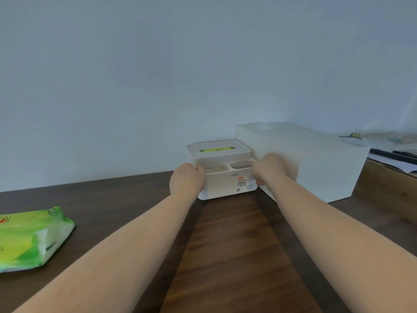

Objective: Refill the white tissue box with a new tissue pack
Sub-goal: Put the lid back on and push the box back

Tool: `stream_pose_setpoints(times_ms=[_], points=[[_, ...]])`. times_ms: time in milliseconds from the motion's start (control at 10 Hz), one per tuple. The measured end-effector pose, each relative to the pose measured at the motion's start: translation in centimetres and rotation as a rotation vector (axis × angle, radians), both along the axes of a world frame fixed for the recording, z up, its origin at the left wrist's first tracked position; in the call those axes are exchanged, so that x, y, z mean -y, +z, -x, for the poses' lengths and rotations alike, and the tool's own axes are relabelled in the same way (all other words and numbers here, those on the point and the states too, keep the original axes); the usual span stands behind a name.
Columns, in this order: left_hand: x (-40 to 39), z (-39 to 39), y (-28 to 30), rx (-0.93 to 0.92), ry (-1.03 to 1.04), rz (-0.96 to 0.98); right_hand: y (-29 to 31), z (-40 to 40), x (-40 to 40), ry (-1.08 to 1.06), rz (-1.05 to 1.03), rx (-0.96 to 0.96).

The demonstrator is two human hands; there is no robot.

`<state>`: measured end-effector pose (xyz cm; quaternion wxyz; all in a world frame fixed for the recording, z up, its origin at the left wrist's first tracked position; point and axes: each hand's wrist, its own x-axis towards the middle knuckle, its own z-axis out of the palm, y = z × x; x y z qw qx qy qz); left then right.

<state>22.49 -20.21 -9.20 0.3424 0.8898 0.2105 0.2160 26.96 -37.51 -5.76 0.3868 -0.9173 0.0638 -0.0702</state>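
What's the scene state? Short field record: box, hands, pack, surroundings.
tissue box: white, on the wooden table, lid on, green visible through the slot
left hand: gripping the box's left side
right hand: gripping the box's right side
new tissue pack: green, lying on the table far left, untouched
large white box: right of the tissue box

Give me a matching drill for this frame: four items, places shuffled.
Items
1. green tissue pack
2. white tissue box
3. large white box
4. yellow binder clip

Places
A. far right, behind the large box
B. near left of the table
C. between both hands, by the wall
D. right beside the tissue box

Pairs: 1-B, 2-C, 3-D, 4-A
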Motion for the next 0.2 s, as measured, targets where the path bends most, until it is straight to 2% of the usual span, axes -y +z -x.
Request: stream_pose_setpoints(times_ms=[200], points=[[-1.0, 2.6, -2.3, -0.016, 0.021, 0.027, 0.2, 2.1, 1.2, 0.043, -0.158, -0.005]])
